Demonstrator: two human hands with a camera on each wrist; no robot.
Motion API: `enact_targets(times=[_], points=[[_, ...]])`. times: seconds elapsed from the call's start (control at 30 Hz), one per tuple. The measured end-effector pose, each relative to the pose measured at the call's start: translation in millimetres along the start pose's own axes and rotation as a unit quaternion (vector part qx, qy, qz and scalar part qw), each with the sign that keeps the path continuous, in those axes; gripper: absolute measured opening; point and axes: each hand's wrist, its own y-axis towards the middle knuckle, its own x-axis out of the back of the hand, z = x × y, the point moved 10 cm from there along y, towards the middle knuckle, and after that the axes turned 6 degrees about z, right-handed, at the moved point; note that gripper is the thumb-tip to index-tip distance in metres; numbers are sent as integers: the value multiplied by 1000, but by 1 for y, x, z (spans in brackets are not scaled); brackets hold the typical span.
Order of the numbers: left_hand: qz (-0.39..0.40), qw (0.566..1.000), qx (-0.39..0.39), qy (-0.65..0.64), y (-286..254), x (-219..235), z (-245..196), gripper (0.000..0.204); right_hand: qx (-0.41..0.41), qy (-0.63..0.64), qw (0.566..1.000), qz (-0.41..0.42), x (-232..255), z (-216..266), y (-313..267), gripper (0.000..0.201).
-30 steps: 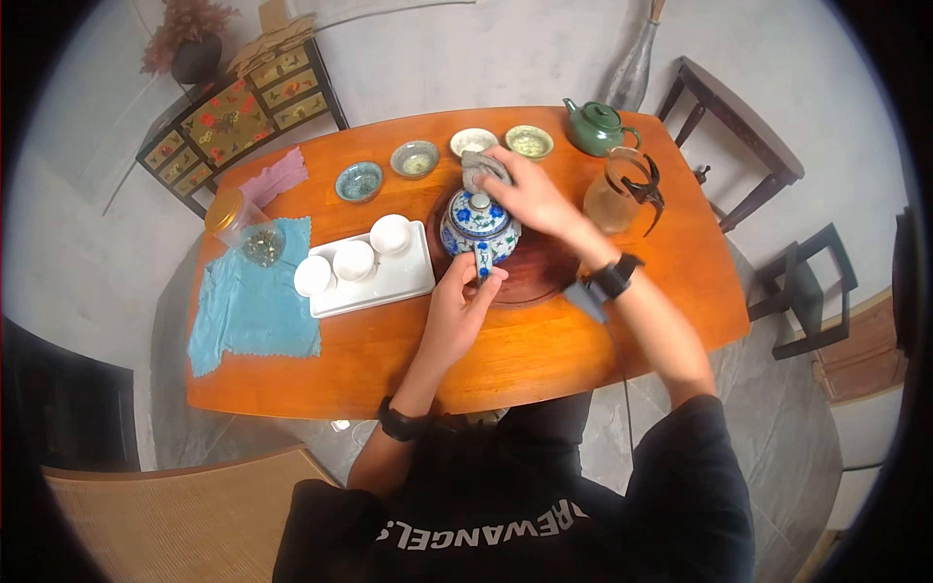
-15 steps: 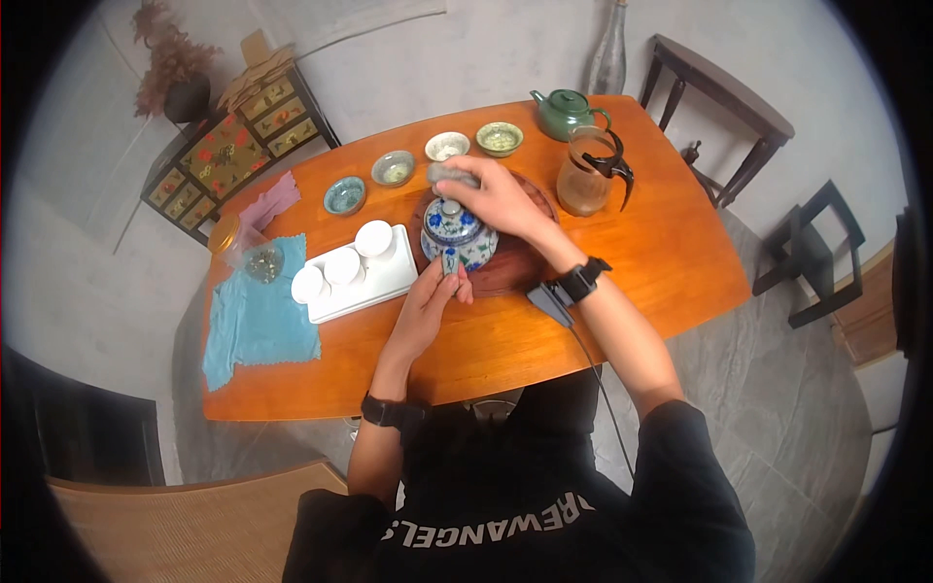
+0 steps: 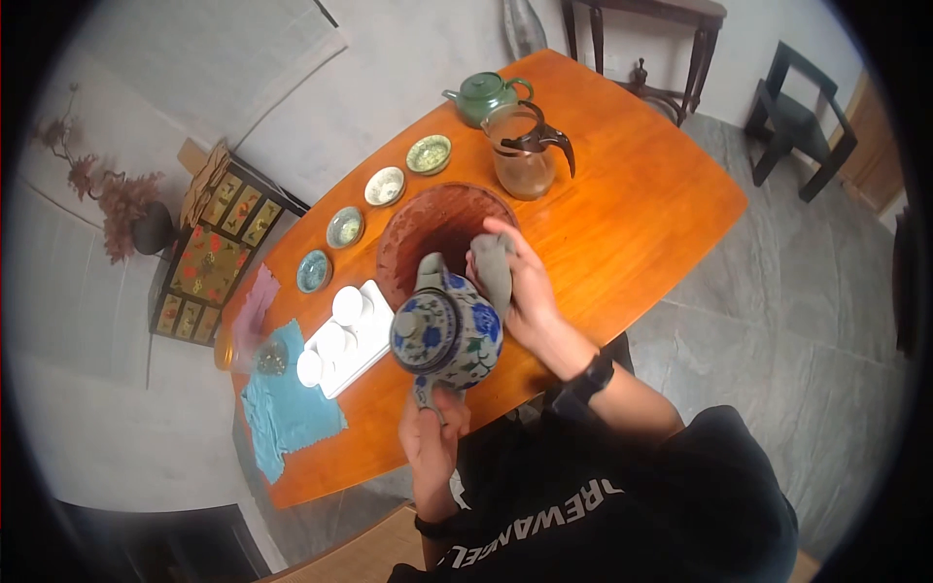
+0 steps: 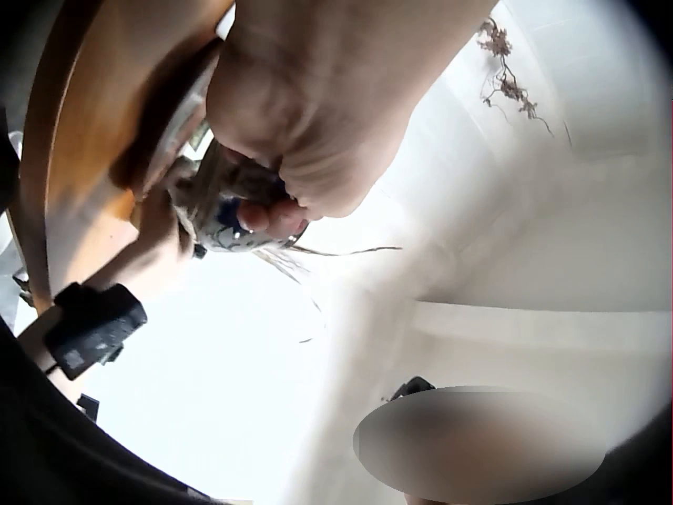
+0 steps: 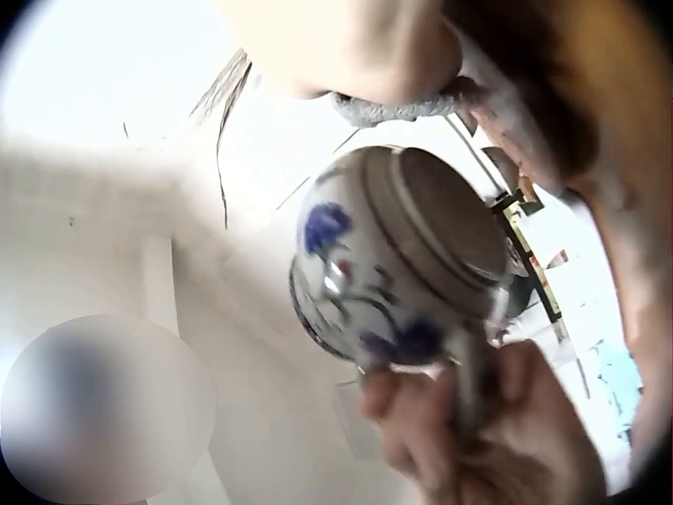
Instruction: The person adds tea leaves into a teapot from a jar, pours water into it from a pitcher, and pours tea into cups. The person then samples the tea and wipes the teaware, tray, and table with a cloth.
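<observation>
A blue-and-white floral teapot (image 3: 471, 335), lid (image 3: 424, 328) on, is held up and tilted above the near side of the round tray. My left hand (image 3: 432, 442) grips its handle; in the right wrist view the fingers of that left hand (image 5: 484, 431) wrap the handle, and the pot's base (image 5: 447, 216) shows. My right hand (image 3: 533, 296) holds a grey cloth (image 3: 495, 274) against the teapot's side, by the spout end. In the left wrist view the teapot (image 4: 226, 226) is partly hidden behind my left hand (image 4: 315, 116).
A round reddish tray (image 3: 397, 238) lies beyond the teapot. Several small bowls (image 3: 385, 186) curve along the far edge, with a green teapot (image 3: 483, 95) and a glass pitcher (image 3: 525, 170) behind. White cups on a white tray (image 3: 372, 358), a blue cloth (image 3: 296, 418) and a jar (image 3: 270, 358) stand left.
The blue-and-white teapot has come up off the round tray toward my body and tilted. My right hand has moved with the grey cloth to the pot's side. The head view has turned.
</observation>
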Motion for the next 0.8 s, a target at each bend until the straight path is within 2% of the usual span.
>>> enact_targets(times=[0.03, 0.1, 0.2, 0.23, 0.27, 0.3, 0.33, 0.37, 0.4, 0.43, 0.47, 0.5, 0.57, 0.6, 0.63, 0.67, 0.7, 0.73, 0.77, 0.8], points=[[2, 1000, 4, 3, 2, -3, 0, 43, 1, 4, 1000, -3, -2, -10, -18, 37], [-19, 999, -47, 18, 6, -6, -14, 42, -30, 83, 996, 20, -29, -32, -53, 36], [-37, 998, -45, -1, 9, -14, -14, 44, -67, 153, 985, 41, -57, -35, -62, 41], [-37, 999, -40, -3, 8, -20, -11, 44, -67, 153, 985, 36, -48, -37, -56, 41], [-59, 998, -21, -15, 6, -22, -4, 44, -139, 241, 948, 155, -60, -52, -48, 41], [-78, 997, -3, -26, 7, -23, 2, 44, -205, 323, 883, 273, -72, -62, -49, 42], [-76, 997, 0, -26, 10, -27, 4, 44, -128, 295, 912, 255, -55, -73, -47, 45], [-90, 996, -29, -3, 12, -27, -2, 42, -126, 297, 913, 251, -73, -59, -56, 45], [-104, 993, -58, 20, 13, -26, -8, 42, -180, 216, 951, 133, -71, -62, -67, 45], [-106, 993, -56, 21, 15, -24, -7, 42, -231, 129, 964, 12, -59, -65, -78, 46], [-110, 993, -42, 32, 16, -18, -4, 42, -209, 182, 959, 49, -62, -62, -75, 46], [-115, 992, -29, 44, 15, -14, -2, 42, -215, 183, 958, 47, -65, -64, -75, 46], [-103, 993, -31, 52, 15, -15, -5, 42, -50, 132, 990, 0, -59, -34, -64, 46], [-85, 994, -33, 59, 14, -18, -8, 41, 13, 82, 996, 19, -46, -30, -55, 41], [-87, 994, -30, 60, 13, -18, -12, 41, 11, 83, 996, 17, -41, -28, -50, 41], [-83, 995, -22, 55, 12, -22, -16, 40, 146, -114, 981, 50, -47, 7, -51, 34], [-82, 995, -13, 50, 11, -23, -16, 39, 270, -305, 910, 83, -65, 30, -62, 27], [-90, 995, -11, 49, 10, -19, -12, 39, 242, -265, 931, 67, -59, 24, -62, 24], [-114, 992, -16, 59, 11, -11, -7, 39, 234, -266, 932, 70, -60, 23, -67, 24], [-138, 988, -24, 69, 14, -4, -5, 39, 343, -414, 830, 149, -92, 33, -89, 29]])
